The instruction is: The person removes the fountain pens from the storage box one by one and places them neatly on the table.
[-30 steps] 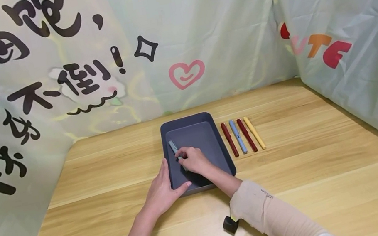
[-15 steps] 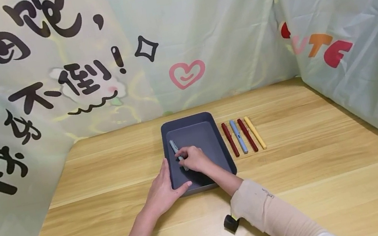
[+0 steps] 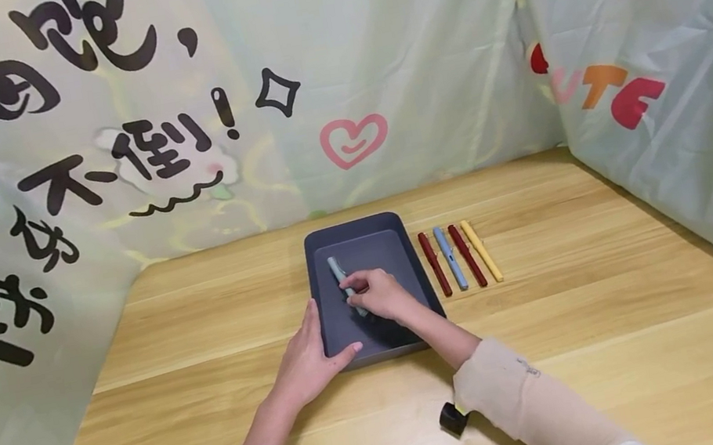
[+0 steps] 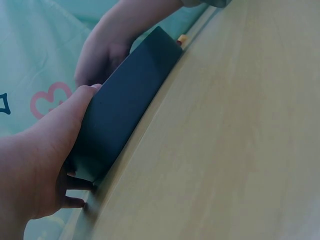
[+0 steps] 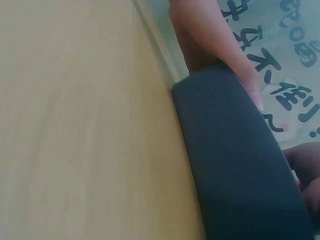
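Observation:
A grey-green capped pen [image 3: 338, 269] slants inside the dark blue-grey tray [image 3: 380, 254], pinched between the thumb and fingers of my right hand [image 3: 380, 295]. My left hand [image 3: 305, 360] holds the near left corner of the tray, its fingers along the outside of the left wall and its thumb over the near rim. The left wrist view shows the tray's outer wall [image 4: 130, 100] beside that hand [image 4: 37, 155], fingertips down at the table. In the right wrist view the tray wall [image 5: 235, 160] hides most of my right hand [image 5: 306, 162] and the pen.
Right of the tray several pens lie side by side: a dark red pen [image 3: 435, 264], a blue pen [image 3: 450, 258], another dark red pen [image 3: 467, 255] and a yellow pen [image 3: 482, 252]. Printed cloth [image 3: 425, 43] hangs behind the wooden table [image 3: 588, 277].
My right hand has shifted right inside the tray, carrying the grey-green pen from near the left wall. My left hand and the tray have hardly moved.

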Available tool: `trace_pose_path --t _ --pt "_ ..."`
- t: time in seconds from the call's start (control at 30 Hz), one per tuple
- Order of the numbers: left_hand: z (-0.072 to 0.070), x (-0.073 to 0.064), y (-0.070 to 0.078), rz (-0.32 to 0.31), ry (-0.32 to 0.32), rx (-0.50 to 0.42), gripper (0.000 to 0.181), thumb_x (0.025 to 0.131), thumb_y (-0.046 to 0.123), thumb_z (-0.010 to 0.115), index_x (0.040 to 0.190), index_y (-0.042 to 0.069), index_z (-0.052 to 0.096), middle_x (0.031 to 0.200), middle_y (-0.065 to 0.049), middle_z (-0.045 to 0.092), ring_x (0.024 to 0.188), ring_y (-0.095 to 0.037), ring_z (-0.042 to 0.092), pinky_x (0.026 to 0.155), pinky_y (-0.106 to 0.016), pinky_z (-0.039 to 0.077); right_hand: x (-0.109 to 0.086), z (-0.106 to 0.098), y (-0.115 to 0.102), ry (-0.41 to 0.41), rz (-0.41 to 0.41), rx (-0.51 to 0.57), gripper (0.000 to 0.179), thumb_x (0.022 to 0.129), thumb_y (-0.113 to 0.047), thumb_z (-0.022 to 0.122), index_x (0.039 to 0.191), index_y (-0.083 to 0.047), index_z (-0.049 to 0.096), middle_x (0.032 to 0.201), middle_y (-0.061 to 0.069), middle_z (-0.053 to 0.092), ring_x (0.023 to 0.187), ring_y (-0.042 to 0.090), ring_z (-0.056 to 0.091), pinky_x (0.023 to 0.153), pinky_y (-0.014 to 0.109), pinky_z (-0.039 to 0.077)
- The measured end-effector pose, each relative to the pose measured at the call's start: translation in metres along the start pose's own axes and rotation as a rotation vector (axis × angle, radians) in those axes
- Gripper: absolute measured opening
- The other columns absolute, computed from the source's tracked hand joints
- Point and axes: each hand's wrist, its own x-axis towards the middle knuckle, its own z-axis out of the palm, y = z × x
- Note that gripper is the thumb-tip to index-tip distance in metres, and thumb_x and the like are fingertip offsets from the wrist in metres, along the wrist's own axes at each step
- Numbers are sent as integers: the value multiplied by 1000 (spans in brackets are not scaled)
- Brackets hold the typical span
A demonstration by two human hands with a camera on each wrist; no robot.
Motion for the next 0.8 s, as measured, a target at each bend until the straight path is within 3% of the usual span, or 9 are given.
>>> trace_pose_path --t 0.8 --pt "2 0 -1 -14 -2 11 107 78 58 62 146 -1 6 149 -19 14 131 -35 25 101 -48 28 -27 -61 6 -3 -65 51 30 85 -4 62 115 -3 62 106 16 62 87 22 60 69 33 50"
